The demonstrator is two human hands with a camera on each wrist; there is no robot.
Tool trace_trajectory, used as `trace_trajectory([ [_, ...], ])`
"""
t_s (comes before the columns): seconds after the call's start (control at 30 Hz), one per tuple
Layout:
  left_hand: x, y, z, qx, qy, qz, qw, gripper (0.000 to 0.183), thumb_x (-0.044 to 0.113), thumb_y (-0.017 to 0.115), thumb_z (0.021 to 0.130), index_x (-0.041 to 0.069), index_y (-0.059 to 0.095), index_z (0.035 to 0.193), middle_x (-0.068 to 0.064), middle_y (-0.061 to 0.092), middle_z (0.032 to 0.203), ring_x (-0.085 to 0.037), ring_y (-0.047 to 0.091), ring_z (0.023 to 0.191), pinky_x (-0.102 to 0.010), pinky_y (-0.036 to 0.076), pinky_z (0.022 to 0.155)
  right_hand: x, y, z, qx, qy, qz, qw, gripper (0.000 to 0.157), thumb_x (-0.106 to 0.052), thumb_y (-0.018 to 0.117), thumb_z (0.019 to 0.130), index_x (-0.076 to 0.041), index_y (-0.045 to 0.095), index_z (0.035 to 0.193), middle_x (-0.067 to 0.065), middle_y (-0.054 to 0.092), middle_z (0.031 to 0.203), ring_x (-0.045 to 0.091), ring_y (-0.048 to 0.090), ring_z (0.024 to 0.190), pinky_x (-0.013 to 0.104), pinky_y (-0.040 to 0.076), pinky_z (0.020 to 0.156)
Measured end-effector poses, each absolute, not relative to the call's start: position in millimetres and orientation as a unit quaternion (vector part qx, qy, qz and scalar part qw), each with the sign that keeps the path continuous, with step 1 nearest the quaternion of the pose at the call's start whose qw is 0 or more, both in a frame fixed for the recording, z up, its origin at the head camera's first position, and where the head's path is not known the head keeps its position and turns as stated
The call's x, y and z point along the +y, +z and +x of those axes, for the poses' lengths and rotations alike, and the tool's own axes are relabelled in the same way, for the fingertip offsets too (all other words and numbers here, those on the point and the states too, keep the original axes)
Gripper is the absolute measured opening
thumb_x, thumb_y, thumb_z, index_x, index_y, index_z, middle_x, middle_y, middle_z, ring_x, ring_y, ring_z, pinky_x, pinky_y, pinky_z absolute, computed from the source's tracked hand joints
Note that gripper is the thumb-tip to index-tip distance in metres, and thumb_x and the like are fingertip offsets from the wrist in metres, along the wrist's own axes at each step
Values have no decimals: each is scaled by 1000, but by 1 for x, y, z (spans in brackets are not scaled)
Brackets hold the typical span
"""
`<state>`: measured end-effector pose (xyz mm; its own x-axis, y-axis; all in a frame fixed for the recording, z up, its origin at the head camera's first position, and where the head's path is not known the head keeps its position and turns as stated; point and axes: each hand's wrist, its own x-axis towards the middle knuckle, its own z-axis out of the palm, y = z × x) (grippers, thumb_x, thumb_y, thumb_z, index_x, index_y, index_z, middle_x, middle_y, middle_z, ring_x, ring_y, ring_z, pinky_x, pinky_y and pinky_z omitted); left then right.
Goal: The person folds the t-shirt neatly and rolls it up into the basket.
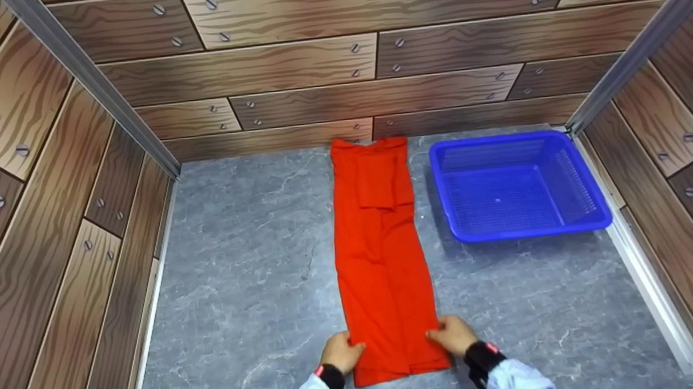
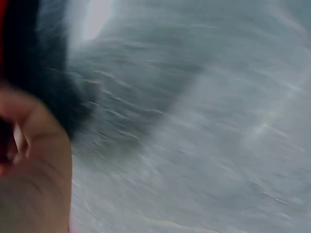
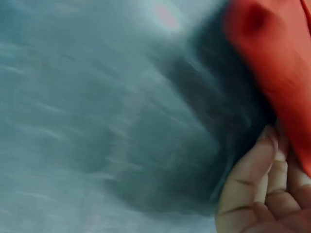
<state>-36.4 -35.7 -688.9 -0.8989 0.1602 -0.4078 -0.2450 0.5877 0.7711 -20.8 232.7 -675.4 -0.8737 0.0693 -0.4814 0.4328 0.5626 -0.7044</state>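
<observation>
A red garment [image 1: 381, 264], folded into a long narrow strip, lies on the grey floor with a smaller folded piece on its upper part. Its exact kind is hard to tell. Near its lower end, my left hand [image 1: 343, 352] pinches the left edge between thumb and fingers. On the opposite edge, slightly higher, my right hand [image 1: 453, 335] grips the cloth. The right wrist view shows the thumb and curled fingers at the red fabric [image 3: 279, 68]. In the blurred left wrist view, the left hand [image 2: 41, 160] has curled fingers, with only a sliver of red beside it.
A blue plastic basket [image 1: 535, 231] stands on the floor to the right of the garment. Wood-patterned walls [image 1: 291, 71] enclose the floor at the back and both sides, with metal strips [image 1: 99, 89] along the corners.
</observation>
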Motion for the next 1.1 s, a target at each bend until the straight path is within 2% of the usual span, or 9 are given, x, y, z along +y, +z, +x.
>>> trace_trajectory([
  [0.07, -43, -692, -29, 863, 455, -15, 220, 18, 14, 66, 89, 0, 69, 99, -11, 70, 89, -21, 63, 81, -40, 52, 76, 235, -677, -8, 862, -444, 123, 212, 23, -12, 68, 86, 5, 70, 100, 6, 69, 80, 13, 58, 71, 29, 48, 67],
  [0.17, -51, -697, -22, 861, 470, -19, 193, 14, 10, 61, 92, -1, 64, 100, -13, 68, 90, -24, 62, 86, -42, 51, 79, 239, -678, 2, 853, -463, 106, 214, 20, -12, 63, 91, 5, 69, 101, 5, 68, 77, 11, 58, 67, 28, 47, 64],
  [0.3, -54, -703, -15, 848, 500, -38, 174, 12, 9, 59, 93, 0, 55, 100, -6, 56, 76, -19, 54, 72, -35, 46, 68, 238, -679, 10, 831, -503, 132, 198, 15, -14, 61, 94, 1, 61, 97, -2, 56, 66, 10, 52, 58, 24, 44, 55],
  [0.47, -61, -705, -3, 807, 562, -48, 174, 43, 4, 60, 91, 4, 46, 131, -2, 53, 69, -8, 43, 54, -23, 38, 53, 232, -681, 21, 820, -529, 158, 153, 14, -8, 56, 96, -4, 50, 108, -1, 50, 64, 8, 48, 53, 21, 42, 50],
  [0.57, -72, -709, 4, 816, 558, 15, 152, 57, -5, 58, 84, 9, 47, 138, -8, 61, 84, -3, 45, 58, -18, 40, 55, 236, -690, 29, 865, -485, 76, 106, 19, 2, 56, 90, -7, 57, 106, 0, 58, 70, 4, 48, 59, 21, 42, 53],
  [0.7, -84, -718, 5, 872, 460, 159, 55, 55, -14, 56, 74, 13, 65, 121, -7, 68, 102, -14, 65, 82, -27, 53, 71, 244, -709, 37, 934, -343, -96, -25, 30, 8, 68, 75, -16, 68, 93, -5, 68, 87, 8, 55, 76, 27, 49, 67],
  [0.8, -87, -722, 0, 888, 401, 224, -16, 46, -16, 59, 73, 14, 73, 105, 0, 72, 99, -18, 69, 92, -32, 55, 81, 247, -720, 36, 946, -264, -158, -100, 36, 5, 76, 66, -21, 72, 91, -9, 64, 90, 13, 53, 84, 29, 48, 69],
  [0.93, -83, -725, -10, 899, 360, 245, -52, 38, -9, 66, 72, 19, 77, 96, 3, 68, 89, -17, 63, 83, -29, 52, 75, 250, -724, 32, 946, -244, -171, -124, 37, -2, 82, 63, -26, 76, 90, -3, 58, 95, 15, 51, 89, 32, 47, 72],
  [1.1, -84, -724, -12, 903, 361, 230, -48, 33, -2, 72, 67, 23, 80, 87, 3, 59, 89, -15, 53, 83, -28, 47, 75, 249, -719, 31, 944, -259, -169, -112, 29, -11, 85, 66, -29, 79, 87, 6, 65, 118, 29, 57, 110, 48, 50, 86],
])
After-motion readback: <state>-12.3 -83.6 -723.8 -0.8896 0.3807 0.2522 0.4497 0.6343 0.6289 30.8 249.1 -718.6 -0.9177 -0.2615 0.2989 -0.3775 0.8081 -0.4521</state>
